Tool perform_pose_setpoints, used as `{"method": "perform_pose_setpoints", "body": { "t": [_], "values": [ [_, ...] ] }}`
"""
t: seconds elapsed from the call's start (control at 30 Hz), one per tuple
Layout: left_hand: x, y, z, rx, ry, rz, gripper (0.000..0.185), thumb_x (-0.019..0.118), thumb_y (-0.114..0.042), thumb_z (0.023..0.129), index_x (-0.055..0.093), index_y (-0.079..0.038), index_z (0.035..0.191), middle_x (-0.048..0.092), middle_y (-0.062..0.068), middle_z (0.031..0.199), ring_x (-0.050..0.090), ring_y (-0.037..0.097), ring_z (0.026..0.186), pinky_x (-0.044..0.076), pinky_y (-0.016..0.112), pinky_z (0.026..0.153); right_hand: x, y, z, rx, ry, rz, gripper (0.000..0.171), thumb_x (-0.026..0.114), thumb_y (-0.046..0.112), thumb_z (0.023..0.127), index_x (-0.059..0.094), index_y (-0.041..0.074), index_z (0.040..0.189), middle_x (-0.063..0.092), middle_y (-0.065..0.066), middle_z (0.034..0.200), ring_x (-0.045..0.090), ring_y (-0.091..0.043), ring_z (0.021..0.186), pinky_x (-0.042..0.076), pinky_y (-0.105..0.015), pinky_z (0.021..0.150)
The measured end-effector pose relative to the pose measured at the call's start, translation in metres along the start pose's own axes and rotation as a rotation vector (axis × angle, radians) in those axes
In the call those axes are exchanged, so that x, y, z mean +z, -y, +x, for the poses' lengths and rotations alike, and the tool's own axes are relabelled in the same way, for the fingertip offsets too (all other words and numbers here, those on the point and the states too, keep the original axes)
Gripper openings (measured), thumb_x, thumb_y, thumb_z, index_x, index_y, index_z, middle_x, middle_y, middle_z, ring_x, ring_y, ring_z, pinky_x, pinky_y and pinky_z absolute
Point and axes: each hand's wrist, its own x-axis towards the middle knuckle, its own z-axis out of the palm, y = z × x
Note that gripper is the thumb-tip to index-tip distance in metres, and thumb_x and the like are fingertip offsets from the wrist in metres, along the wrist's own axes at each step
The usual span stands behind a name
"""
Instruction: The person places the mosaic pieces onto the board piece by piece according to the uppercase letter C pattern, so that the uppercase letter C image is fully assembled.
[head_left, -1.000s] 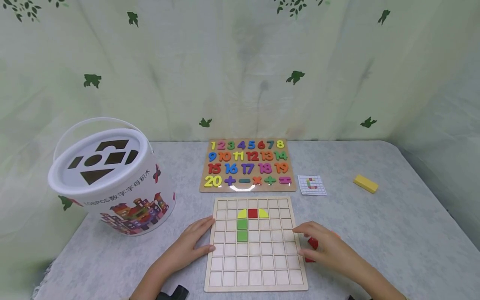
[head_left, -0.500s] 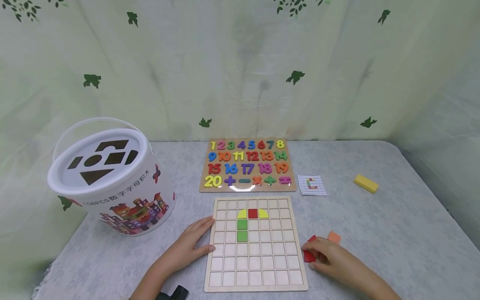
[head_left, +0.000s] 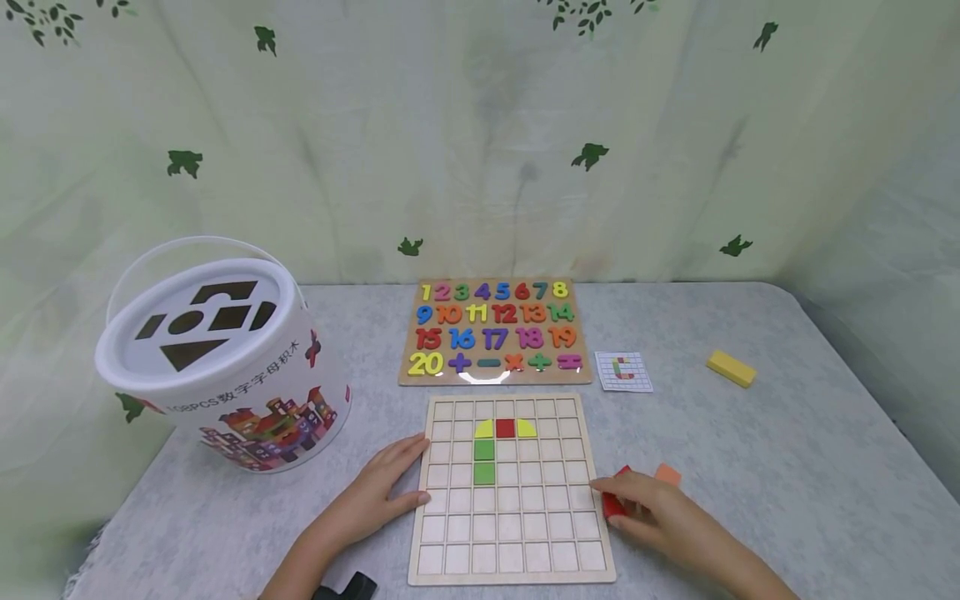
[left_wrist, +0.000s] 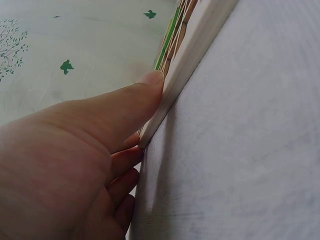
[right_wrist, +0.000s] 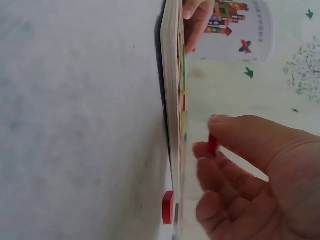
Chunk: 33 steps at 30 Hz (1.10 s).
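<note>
While the left hand (head_left: pixel 375 500) lies flat against the left edge of the grid board (head_left: pixel 517 533), fingers straight and steadying it, the right hand (head_left: pixel 660 512) has drawn back toward the board's right edge since a moment ago, fingers now pinching a red block (head_left: pixel 613 502). An orange block (head_left: pixel 667 475) sits on the table (head_left: pixel 787 467) just beyond it, so red looks the chosen piece.

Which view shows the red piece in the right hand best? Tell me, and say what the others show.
The head view: the red piece lies under the right hand beside the board, with an orange piece nearby. The right wrist view shows only a blurred red sliver between fingertips. The left wrist view misses it.
</note>
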Motion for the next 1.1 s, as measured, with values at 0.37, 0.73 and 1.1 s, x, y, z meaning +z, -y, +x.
{"method": "perform_pose_setpoints", "body": {
  "t": [0.37, 0.73, 1.1],
  "values": [
    [0.000, 0.000, 0.000, -0.019, 0.002, -0.009, 0.072, 0.063, -0.043, 0.080, 0.035, -0.012, 0.139, 0.033, 0.006, 0.141, 0.027, 0.028, 0.128, 0.026, 0.051, 0.099, 0.017, 0.017, 0.031, -0.076, -0.005, 0.175, 0.025, 0.066, 0.015, 0.083, 0.062, 0.011, 0.107, 0.059, 0.005, 0.093, 0.053, -0.005, 0.072, 0.048, -0.022, 0.062],
    [0.000, 0.000, 0.000, -0.003, 0.001, -0.004, 0.072, 0.062, -0.043, 0.081, 0.035, -0.011, 0.139, 0.032, 0.007, 0.141, 0.027, 0.029, 0.128, 0.027, 0.052, 0.098, 0.038, 0.028, 0.060, 0.155, 0.114, 0.458, 0.023, 0.068, 0.013, 0.081, 0.063, 0.011, 0.103, 0.060, 0.000, 0.095, 0.058, -0.013, 0.071, 0.050, -0.022, 0.065],
    [0.000, 0.000, 0.000, -0.003, 0.010, -0.009, 0.071, 0.062, -0.043, 0.081, 0.035, -0.011, 0.139, 0.032, 0.006, 0.141, 0.026, 0.028, 0.129, 0.026, 0.052, 0.099, 0.057, 0.035, 0.074, 0.148, 0.158, 0.561, 0.028, 0.063, 0.008, 0.084, 0.062, 0.002, 0.111, 0.061, -0.003, 0.100, 0.062, -0.012, 0.080, 0.050, -0.022, 0.071]
  ]
}}
